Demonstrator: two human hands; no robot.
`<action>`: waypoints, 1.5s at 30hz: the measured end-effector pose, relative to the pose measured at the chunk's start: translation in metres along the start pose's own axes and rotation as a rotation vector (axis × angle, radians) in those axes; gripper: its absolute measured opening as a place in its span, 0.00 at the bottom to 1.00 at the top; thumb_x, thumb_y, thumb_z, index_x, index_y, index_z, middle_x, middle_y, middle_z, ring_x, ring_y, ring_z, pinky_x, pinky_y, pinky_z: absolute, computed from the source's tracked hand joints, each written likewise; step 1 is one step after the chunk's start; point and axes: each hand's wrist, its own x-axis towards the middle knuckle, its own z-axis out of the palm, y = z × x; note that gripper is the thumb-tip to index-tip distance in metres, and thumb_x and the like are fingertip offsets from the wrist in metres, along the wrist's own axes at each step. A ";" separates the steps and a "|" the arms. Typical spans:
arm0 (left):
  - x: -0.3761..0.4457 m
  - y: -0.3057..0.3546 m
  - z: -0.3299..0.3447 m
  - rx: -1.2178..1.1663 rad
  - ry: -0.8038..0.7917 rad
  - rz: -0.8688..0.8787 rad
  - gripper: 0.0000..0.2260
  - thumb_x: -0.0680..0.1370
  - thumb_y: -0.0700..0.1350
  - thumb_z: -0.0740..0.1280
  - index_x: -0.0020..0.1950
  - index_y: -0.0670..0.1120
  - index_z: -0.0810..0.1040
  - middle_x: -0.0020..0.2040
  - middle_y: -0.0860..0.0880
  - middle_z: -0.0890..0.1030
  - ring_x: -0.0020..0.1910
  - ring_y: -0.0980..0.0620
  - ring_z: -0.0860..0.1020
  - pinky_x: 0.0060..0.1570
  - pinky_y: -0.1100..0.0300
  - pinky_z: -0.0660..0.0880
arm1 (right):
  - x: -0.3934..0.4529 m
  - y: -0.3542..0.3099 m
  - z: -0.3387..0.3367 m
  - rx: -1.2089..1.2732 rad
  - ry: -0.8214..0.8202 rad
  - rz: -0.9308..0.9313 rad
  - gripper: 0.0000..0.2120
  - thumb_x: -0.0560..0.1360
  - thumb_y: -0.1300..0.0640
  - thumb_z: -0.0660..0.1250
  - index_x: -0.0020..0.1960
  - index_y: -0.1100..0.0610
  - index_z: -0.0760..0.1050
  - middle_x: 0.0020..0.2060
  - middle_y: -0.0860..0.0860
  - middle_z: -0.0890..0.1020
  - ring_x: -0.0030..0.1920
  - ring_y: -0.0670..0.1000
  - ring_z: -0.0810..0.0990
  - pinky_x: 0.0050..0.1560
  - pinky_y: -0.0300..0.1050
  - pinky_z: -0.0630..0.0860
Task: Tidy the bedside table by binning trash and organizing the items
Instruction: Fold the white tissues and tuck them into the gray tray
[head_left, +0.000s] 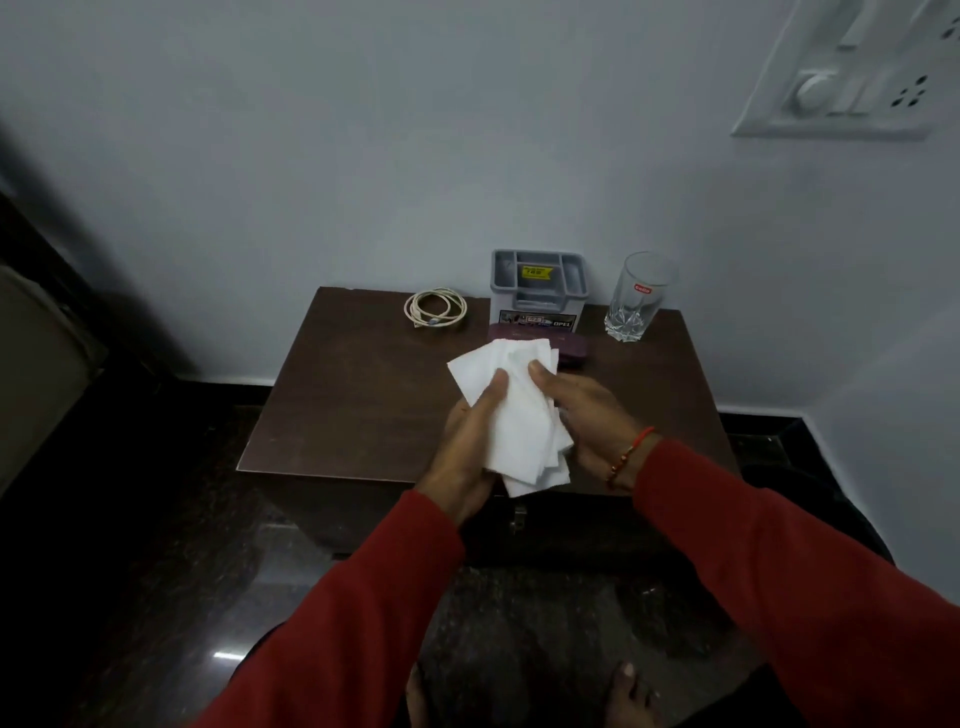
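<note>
Both my hands hold a bunch of white tissue paper (519, 415) above the front half of the dark brown bedside table (353, 395). My left hand (467, 441) grips its left side with the thumb on top. My right hand (582, 410) pinches its upper right part. At the back of the table stand a grey plastic organizer (540, 291) and an empty clear drinking glass (636, 296). A coiled pale cable (435, 308) lies back left. A purple case (569, 345) lies in front of the organizer, partly hidden by the tissue.
The table stands against a pale wall with a switchboard (857, 73) at the upper right. Dark polished floor (156, 571) surrounds the table, and dark furniture (41, 338) is at the left. My bare feet (628, 691) show at the bottom.
</note>
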 end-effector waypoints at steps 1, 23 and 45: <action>0.002 0.000 0.002 0.000 0.008 0.021 0.13 0.82 0.49 0.67 0.65 0.46 0.80 0.55 0.43 0.87 0.53 0.44 0.86 0.55 0.46 0.83 | 0.001 -0.001 -0.003 -0.011 0.034 -0.024 0.15 0.79 0.52 0.64 0.58 0.63 0.79 0.53 0.60 0.84 0.48 0.55 0.84 0.53 0.50 0.81; 0.016 0.002 0.013 -0.319 -0.129 -0.158 0.26 0.82 0.61 0.61 0.72 0.44 0.75 0.67 0.36 0.81 0.65 0.37 0.79 0.59 0.36 0.79 | 0.012 -0.003 -0.020 -0.571 0.199 -0.427 0.13 0.72 0.57 0.74 0.55 0.55 0.77 0.50 0.50 0.83 0.49 0.47 0.82 0.50 0.43 0.78; 0.042 0.005 -0.011 -0.422 0.128 -0.084 0.20 0.79 0.48 0.65 0.70 0.44 0.77 0.65 0.39 0.83 0.65 0.36 0.80 0.68 0.32 0.72 | 0.022 -0.028 -0.011 -0.043 0.184 -0.187 0.09 0.76 0.60 0.68 0.55 0.60 0.79 0.47 0.56 0.85 0.44 0.54 0.83 0.50 0.52 0.80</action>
